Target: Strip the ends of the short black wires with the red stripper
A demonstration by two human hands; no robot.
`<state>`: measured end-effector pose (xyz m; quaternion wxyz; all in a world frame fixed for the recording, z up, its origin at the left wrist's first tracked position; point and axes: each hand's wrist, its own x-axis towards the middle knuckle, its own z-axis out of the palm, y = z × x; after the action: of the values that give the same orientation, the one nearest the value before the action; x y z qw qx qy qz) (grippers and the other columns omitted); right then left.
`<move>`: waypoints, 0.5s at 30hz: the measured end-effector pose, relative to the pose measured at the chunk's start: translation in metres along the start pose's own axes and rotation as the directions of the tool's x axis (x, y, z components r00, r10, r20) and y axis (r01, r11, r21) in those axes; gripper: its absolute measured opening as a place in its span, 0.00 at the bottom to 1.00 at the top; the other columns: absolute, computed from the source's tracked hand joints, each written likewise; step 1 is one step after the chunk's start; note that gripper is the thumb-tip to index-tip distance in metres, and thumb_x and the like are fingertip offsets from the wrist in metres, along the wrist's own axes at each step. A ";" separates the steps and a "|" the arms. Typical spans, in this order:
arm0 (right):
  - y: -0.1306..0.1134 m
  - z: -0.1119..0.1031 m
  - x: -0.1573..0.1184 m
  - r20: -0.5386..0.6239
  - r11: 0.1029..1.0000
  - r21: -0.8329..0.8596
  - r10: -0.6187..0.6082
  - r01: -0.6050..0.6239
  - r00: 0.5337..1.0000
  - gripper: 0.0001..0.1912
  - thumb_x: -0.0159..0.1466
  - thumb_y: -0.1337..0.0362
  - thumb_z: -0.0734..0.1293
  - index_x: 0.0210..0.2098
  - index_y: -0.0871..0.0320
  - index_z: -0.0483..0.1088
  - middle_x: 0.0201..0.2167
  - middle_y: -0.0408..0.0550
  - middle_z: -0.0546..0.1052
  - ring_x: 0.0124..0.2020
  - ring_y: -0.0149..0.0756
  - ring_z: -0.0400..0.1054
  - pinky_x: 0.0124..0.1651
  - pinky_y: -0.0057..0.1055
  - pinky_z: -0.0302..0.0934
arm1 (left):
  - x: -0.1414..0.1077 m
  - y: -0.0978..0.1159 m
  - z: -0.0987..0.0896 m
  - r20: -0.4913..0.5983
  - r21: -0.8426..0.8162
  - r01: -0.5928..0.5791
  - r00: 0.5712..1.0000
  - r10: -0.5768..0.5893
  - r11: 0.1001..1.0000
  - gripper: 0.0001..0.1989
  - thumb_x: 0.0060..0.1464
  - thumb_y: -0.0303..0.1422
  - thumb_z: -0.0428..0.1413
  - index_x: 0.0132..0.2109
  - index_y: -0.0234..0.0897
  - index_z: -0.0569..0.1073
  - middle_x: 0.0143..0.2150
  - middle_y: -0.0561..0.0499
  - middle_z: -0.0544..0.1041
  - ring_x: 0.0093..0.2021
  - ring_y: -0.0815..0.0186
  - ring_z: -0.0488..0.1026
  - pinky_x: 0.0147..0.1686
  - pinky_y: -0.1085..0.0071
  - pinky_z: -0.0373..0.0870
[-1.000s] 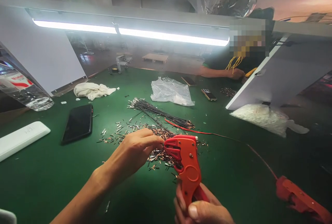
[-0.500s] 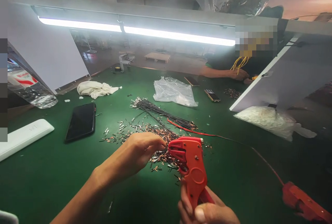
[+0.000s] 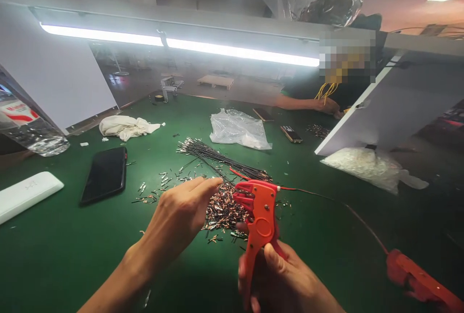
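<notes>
My right hand (image 3: pixel 282 269) is wrapped round the handle of a red-orange wire stripper (image 3: pixel 261 221), whose jaws point left. My left hand (image 3: pixel 188 199) is just left of the jaws, its fingers pressed together; what they hold, if anything, is hidden. Beneath and between the hands lies a pile of short black and copper-coloured wire scraps (image 3: pixel 225 209). Behind it rests a bundle of long black wires (image 3: pixel 221 156) with silvery tips at its left end. A red wire (image 3: pixel 290 189) passes behind the stripper.
Left on the green table (image 3: pixel 90 250) are a black phone (image 3: pixel 105 175), white device (image 3: pixel 31 194), bottle (image 3: pixel 32 124) and cloth (image 3: pixel 126 127). Plastic bags (image 3: pixel 237 128) lie at the back and right. A second red tool (image 3: pixel 416 274) is lower right. Another person's hand (image 3: pixel 328 106) holds yellow wires.
My right hand and the stripper have moved slightly up and left, and the stripper's handle has tilted. My left hand has risen a little. The whole view has shifted slightly.
</notes>
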<state>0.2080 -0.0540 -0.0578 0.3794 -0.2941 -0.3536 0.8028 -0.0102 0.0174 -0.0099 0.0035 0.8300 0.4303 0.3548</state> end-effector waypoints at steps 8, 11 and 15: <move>-0.035 -0.010 -0.028 -0.298 0.842 -0.538 -0.146 -0.040 0.943 0.27 0.54 0.47 0.73 0.49 0.56 0.74 0.46 0.57 0.75 0.48 0.53 0.66 0.52 0.50 0.58 | 0.000 0.007 0.007 -0.054 -0.020 0.023 0.998 -0.024 1.000 0.12 0.61 0.22 0.48 0.47 0.33 0.73 0.38 0.46 0.79 0.37 0.62 0.76 0.36 0.64 0.74; -0.046 -0.009 -0.035 -0.296 0.859 -0.512 -0.149 -0.026 0.943 0.22 0.57 0.48 0.72 0.45 0.55 0.76 0.54 0.59 0.73 0.55 0.57 0.63 0.56 0.53 0.55 | -0.001 0.008 0.011 -0.103 -0.026 0.059 0.993 -0.061 0.998 0.11 0.62 0.24 0.50 0.47 0.34 0.74 0.40 0.46 0.81 0.39 0.60 0.78 0.37 0.62 0.75; -0.067 -0.005 -0.030 -0.339 0.801 -0.595 -0.173 -0.068 0.925 0.24 0.61 0.43 0.66 0.33 0.59 0.77 0.42 0.60 0.78 0.50 0.57 0.67 0.55 0.53 0.57 | -0.003 0.011 0.016 -0.126 -0.110 0.089 0.987 -0.102 0.990 0.11 0.63 0.27 0.50 0.49 0.36 0.75 0.43 0.47 0.82 0.41 0.62 0.80 0.40 0.64 0.77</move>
<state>0.2551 -0.0460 -0.0015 0.3505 -0.5365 -0.5165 0.5679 0.0058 0.0131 -0.0207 0.0354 0.7819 0.4499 0.4301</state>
